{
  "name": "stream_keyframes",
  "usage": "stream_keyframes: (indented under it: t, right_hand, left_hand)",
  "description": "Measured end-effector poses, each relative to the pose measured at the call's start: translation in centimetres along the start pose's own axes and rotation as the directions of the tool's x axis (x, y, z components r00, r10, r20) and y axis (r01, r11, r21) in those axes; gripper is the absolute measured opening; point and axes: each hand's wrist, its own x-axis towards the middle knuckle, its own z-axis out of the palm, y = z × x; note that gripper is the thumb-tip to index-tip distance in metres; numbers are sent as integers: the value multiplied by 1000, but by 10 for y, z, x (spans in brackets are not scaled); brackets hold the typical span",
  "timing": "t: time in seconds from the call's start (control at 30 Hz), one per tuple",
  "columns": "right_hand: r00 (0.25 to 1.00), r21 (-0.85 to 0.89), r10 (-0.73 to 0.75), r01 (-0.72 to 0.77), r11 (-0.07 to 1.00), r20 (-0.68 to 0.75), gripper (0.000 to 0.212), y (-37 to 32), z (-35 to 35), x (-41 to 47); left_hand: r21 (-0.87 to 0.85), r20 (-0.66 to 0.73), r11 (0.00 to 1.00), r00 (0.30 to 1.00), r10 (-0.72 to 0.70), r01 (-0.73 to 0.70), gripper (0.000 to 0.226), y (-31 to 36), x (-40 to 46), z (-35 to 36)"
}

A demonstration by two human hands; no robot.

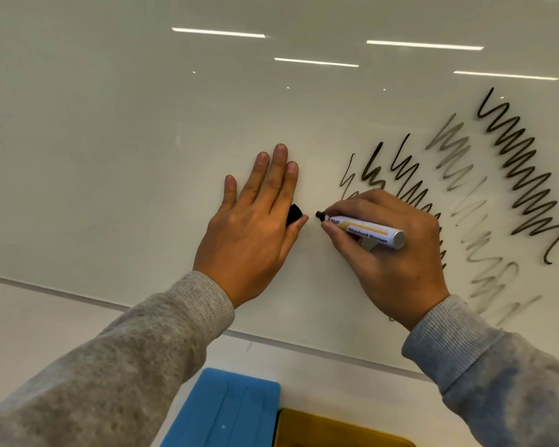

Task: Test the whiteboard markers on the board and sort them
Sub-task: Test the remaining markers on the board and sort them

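Note:
A glossy whiteboard (142, 140) fills most of the view. My right hand (391, 250) grips a white whiteboard marker (365, 230) with a yellow label, its black tip (319, 215) uncapped and pointing left at the board. My left hand (255, 224) lies flat on the board with straight fingers, and the marker's black cap (293, 214) is tucked between thumb and palm. Several black zigzag test scribbles (523, 175) cover the board to the right; some are dark, others faded grey (471, 221). Part of the scribbles is hidden behind my right hand.
Below the board's lower edge (304, 345) a blue tray (226, 411) and a yellow tray (329, 430) stand side by side at the bottom of the view. Ceiling lights reflect in the board's upper part.

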Motion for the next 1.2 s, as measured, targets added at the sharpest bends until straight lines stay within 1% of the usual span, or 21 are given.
stream_keyframes:
  t: [0.07, 0.2, 0.23, 0.33, 0.37, 0.53, 0.57, 0.67, 0.73, 0.87, 0.9, 0.93, 1.03, 1.07, 1.17, 1.2]
  right_hand:
    - [999, -2, -14, 14, 1000, 30, 13, 1, -1, -1]
    - [998, 13, 17, -16, 1000, -60, 11, 1, -7, 5]
    - [999, 12, 17, -16, 1000, -51, 12, 1, -7, 3]
    - [999, 11, -13, 12, 1000, 48, 16, 2, -2, -6]
    - [998, 13, -21, 20, 1000, 61, 16, 3, -2, -6]
    - [999, -1, -5, 5, 1000, -46, 12, 3, -10, 1]
    - [999, 0, -6, 6, 1000, -36, 13, 3, -9, -1]
    - [998, 10, -17, 16, 1000, 64, 14, 3, -5, -10]
    - [996, 10, -35, 35, 999, 85, 15, 4, -7, -10]
    - [999, -6, -16, 15, 1000, -44, 12, 6, -17, 2]
    - [999, -9, -13, 13, 1000, -50, 12, 6, -17, 2]
    - [999, -8, -16, 16, 1000, -30, 12, 6, -15, -1]
    - [995, 0, -50, 51, 999, 90, 15, 6, -10, -13]
    - [994, 2, -52, 52, 999, 96, 15, 8, -11, -14]
    - [1000, 13, -3, 3, 1000, 11, 13, 11, -17, -13]
    - [1000, 16, 5, -5, 1000, 8, 13, 11, -18, -14]
  left_hand:
    - [1, -2, 1000, 1000, 5, -5, 68, -1, -1, 0]
    - [-5, -4, 1000, 1000, 10, -10, 68, -1, -1, 0]
    - [-8, -3, 1000, 1000, 11, -11, 68, -1, -1, 0]
    - [-15, 0, 1000, 1000, 10, -10, 68, -1, -2, 0]
    - [-17, 0, 1000, 1000, 8, -8, 68, -1, -2, 0]
    - [-16, 4, 1000, 1000, 6, -6, 67, -1, -3, -1]
    - [-15, 5, 1000, 1000, 7, -7, 67, -1, -3, -1]
    - [-15, 7, 1000, 1000, 9, -8, 68, -1, -4, 0]
    - [-9, 12, 1000, 1000, 8, -8, 68, -1, -4, 0]
    - [-12, 12, 1000, 1000, 7, -7, 68, -1, -4, 0]
    - [-14, 10, 1000, 1000, 8, -8, 68, -1, -4, 0]
    - [-16, 10, 1000, 1000, 9, -9, 68, -1, -4, 0]
    - [-15, 6, 1000, 1000, 9, -9, 68, -2, -5, 1]
    - [-12, 5, 1000, 1000, 10, -10, 66, -2, -5, 1]
    - [-17, 17, 1000, 1000, 9, -8, 66, -1, -5, 0]
    - [-19, 21, 1000, 1000, 9, -8, 67, -1, -5, -1]
